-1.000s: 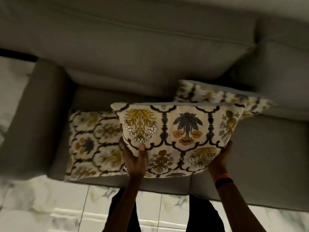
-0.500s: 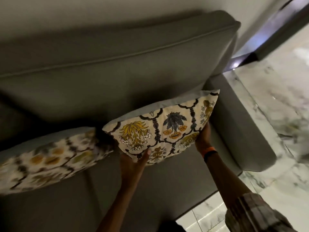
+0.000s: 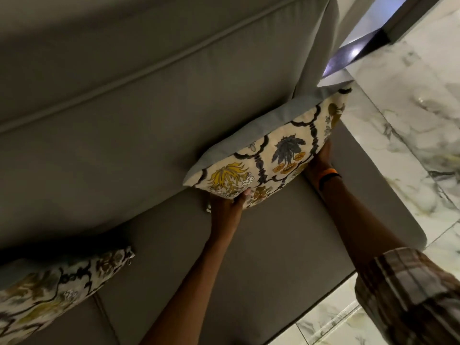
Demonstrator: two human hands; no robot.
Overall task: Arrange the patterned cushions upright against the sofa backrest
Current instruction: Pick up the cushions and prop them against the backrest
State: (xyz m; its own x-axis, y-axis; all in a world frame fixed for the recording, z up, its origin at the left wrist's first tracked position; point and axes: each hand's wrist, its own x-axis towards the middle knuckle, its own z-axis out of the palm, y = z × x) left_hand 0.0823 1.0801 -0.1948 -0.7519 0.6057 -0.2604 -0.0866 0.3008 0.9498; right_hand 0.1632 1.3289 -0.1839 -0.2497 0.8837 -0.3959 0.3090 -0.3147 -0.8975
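**1 cushion going up, 1 more in view**

A grey sofa point(image 3: 154, 135) stands on a white marble floor point(image 3: 410, 135). At the far left, a second patterned cushion point(image 3: 52, 287) leans at the foot of the backrest point(image 3: 139, 78); it looks nearly placed. In the middle, the left hand point(image 3: 227, 205) grips the lower edge of the flowered cushion point(image 3: 271, 155). The right hand point(image 3: 321, 158) clamps its right side. This cushion tilts against the backrest near the armrest point(image 3: 368, 185), not yet set down.
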